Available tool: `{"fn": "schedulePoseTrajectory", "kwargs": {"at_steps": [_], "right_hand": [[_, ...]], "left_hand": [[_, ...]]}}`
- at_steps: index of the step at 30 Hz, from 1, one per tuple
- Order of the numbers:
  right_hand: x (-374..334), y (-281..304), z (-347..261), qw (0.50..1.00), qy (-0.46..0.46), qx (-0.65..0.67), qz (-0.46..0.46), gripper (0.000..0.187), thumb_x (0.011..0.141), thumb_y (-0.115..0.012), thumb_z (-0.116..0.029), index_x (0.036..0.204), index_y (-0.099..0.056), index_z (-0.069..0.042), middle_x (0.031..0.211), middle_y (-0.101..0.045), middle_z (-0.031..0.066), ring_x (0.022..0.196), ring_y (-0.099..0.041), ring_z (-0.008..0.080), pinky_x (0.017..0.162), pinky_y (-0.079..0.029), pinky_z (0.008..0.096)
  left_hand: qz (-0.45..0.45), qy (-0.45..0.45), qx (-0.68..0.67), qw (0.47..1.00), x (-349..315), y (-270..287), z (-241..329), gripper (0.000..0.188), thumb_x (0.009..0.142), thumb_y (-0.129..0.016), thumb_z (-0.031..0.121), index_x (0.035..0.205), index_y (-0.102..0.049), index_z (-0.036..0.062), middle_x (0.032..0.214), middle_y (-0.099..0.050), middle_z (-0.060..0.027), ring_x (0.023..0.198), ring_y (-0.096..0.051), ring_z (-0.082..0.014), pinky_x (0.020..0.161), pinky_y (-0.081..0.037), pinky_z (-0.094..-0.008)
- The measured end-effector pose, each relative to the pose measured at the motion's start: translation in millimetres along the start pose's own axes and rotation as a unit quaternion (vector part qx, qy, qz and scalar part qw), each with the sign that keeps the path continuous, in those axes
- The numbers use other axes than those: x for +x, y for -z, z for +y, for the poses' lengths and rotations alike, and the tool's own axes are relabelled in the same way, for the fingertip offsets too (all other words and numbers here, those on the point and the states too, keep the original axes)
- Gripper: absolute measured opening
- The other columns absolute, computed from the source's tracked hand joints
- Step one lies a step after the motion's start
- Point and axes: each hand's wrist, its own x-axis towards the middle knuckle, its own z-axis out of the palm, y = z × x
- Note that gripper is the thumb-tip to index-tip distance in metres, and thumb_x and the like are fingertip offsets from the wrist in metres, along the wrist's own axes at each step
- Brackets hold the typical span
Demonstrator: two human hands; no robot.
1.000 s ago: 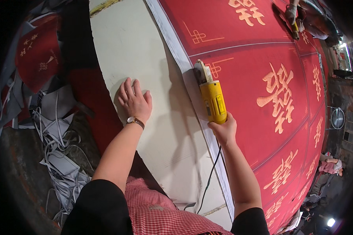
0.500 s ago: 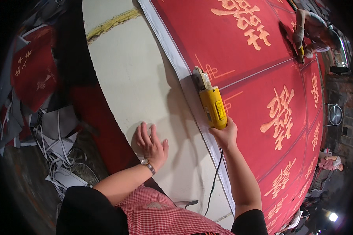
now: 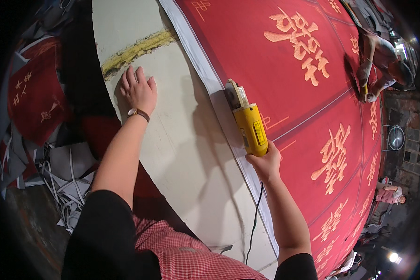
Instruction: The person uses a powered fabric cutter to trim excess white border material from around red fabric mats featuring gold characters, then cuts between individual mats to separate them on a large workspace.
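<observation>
My right hand (image 3: 266, 163) grips the rear end of a yellow electric cutter (image 3: 251, 130). Its metal head lies at the border between the red printed mat sheet (image 3: 303, 109) and the sheet's pale edge strip (image 3: 214, 88). A dark power cord (image 3: 254, 226) trails from the tool toward my body. My left hand (image 3: 139, 92) rests flat on the cream tabletop (image 3: 172, 140), fingers apart, just below a rough yellow seam (image 3: 140, 51). It holds nothing and wears a wristwatch (image 3: 138, 113).
Across the sheet a co-worker (image 3: 382, 60) leans over it with another yellow tool (image 3: 364, 91). To the left, grey offcuts and strips (image 3: 72, 186) pile up beside a red mat piece (image 3: 35, 93). A round fan (image 3: 395, 138) and another person (image 3: 389, 193) are at the far right.
My left hand has slid forward along the tabletop to near the yellow seam. The cutter, still in my right hand, has moved forward along the sheet's edge.
</observation>
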Motion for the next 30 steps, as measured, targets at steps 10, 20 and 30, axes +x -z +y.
{"fn": "schedulePoseTrajectory", "kwargs": {"at_steps": [10,20,30], "right_hand": [[52,-23,-47,1.0,0.008,0.015,-0.014,0.046,0.059,-0.07,-0.017,0.101,-0.06,0.001,0.092,-0.067,0.0178,0.087,-0.065,0.0307,0.08,-0.05,0.0365],[99,-50,-101,0.999,-0.011,0.028,-0.026,0.048,0.061,-0.071,-0.017,0.104,-0.06,0.002,0.092,-0.068,0.0171,0.087,-0.066,0.0282,0.08,-0.05,0.0354],[147,-79,-161,0.999,0.005,0.038,-0.009,0.048,0.061,-0.071,-0.015,0.105,-0.06,0.001,0.092,-0.068,0.0171,0.087,-0.066,0.0279,0.08,-0.05,0.0351]], "left_hand": [[-0.044,0.019,-0.005,0.999,0,9,9,0.044,0.085,-0.058,0.026,0.124,-0.048,0.0078,0.138,-0.039,-0.0143,0.13,-0.032,-0.0329,0.101,-0.027,-0.0511],[-0.069,0.019,-0.006,0.997,4,17,8,0.049,0.082,-0.06,0.025,0.124,-0.043,0.0064,0.14,-0.035,-0.0172,0.13,-0.03,-0.0366,0.1,-0.028,-0.0534],[-0.134,0.006,-0.089,0.987,8,31,3,0.059,0.082,-0.057,0.018,0.133,-0.033,0.0006,0.143,-0.028,-0.0244,0.132,-0.025,-0.0426,0.104,-0.021,-0.0546]]}}
